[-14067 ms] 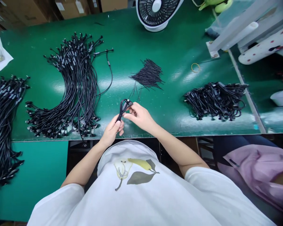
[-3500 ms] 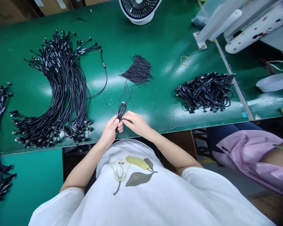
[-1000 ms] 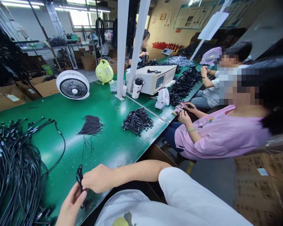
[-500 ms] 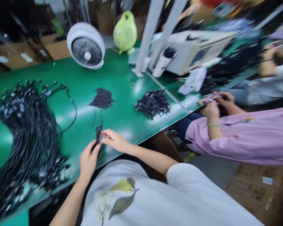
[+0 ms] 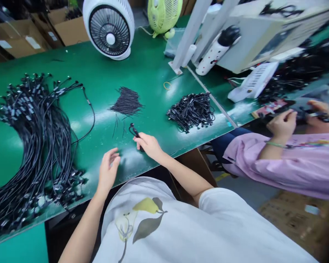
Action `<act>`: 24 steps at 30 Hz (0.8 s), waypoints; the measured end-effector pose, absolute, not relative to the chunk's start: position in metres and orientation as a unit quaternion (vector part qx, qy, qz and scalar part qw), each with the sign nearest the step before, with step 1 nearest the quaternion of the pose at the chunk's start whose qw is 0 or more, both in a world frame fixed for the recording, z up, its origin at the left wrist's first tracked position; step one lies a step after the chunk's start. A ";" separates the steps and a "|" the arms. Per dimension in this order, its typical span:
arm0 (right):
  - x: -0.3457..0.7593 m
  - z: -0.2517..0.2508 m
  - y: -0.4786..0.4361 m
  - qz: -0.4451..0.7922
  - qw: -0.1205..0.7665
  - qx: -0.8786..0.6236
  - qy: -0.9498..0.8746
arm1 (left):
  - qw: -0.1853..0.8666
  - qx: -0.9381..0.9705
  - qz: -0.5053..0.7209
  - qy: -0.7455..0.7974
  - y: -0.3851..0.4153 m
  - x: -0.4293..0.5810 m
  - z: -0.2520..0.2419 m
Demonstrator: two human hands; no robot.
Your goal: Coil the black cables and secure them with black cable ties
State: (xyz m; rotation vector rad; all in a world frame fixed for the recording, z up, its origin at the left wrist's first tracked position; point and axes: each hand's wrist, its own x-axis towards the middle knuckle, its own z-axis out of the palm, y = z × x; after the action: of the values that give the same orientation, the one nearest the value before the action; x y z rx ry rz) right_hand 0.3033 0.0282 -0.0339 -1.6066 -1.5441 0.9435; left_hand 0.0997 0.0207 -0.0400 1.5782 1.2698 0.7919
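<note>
In my right hand [image 5: 150, 147] is a folded black cable [image 5: 134, 130], its looped end sticking out past the fingers. My left hand [image 5: 109, 167] holds nothing and hovers near the table's front edge, fingers curved and apart from the thumb. A small heap of thin black ties [image 5: 126, 101] lies beyond my hands, with a few loose ones nearer me. To the right of it is a pile of bundled black cables [image 5: 191, 111]. Long straight black cables [image 5: 48, 146] with connectors at their ends spread over the left of the table.
The green table [image 5: 148, 76] carries a white fan [image 5: 109, 33], a green fan [image 5: 164, 16], a spotted bottle [image 5: 216, 51] and a grey machine [image 5: 249, 40]. Metal posts [image 5: 190, 36] rise behind the cable pile. At the right a co-worker in a pink sleeve [image 5: 290, 157] handles black cables.
My hands have parted: the left has let go of the cable, and the right has carried it away to the right. The view has also shifted.
</note>
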 end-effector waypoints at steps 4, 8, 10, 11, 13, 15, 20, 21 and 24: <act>0.286 -0.031 0.013 0.246 0.154 -0.600 -0.745 | 0.493 0.630 0.330 0.501 0.026 0.107 -0.038; 0.265 -0.034 0.001 0.238 0.113 -0.566 -0.781 | 0.442 0.636 0.324 0.543 0.025 0.117 -0.034; 0.267 -0.036 0.001 0.273 0.141 -0.529 -0.791 | 0.418 0.629 0.327 0.568 0.025 0.116 -0.036; 0.270 -0.037 0.001 0.291 0.156 -0.508 -0.796 | 0.412 0.622 0.332 0.577 0.026 0.114 -0.037; 0.273 -0.040 0.003 0.303 0.174 -0.493 -0.797 | 0.425 0.591 0.357 0.586 0.030 0.113 -0.040; 0.271 -0.045 0.004 0.286 0.162 -0.514 -0.792 | 0.449 0.544 0.394 0.589 0.034 0.114 -0.043; 0.276 -0.056 0.007 0.199 0.112 -0.584 -0.779 | 0.450 0.584 0.323 0.593 0.042 0.122 -0.043; 0.288 -0.055 0.010 0.180 0.114 -0.613 -0.761 | 0.440 0.622 0.278 0.585 0.042 0.119 -0.043; 0.354 -0.040 0.020 0.111 0.126 -0.723 -0.671 | 0.355 0.720 0.209 0.559 0.048 0.091 -0.044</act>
State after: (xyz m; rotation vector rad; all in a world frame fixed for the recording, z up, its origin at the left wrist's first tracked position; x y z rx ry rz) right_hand 0.3542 0.0204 -0.0403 -2.1042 -1.9524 0.3227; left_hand 0.0906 0.0479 -0.0442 1.8599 1.4436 0.5401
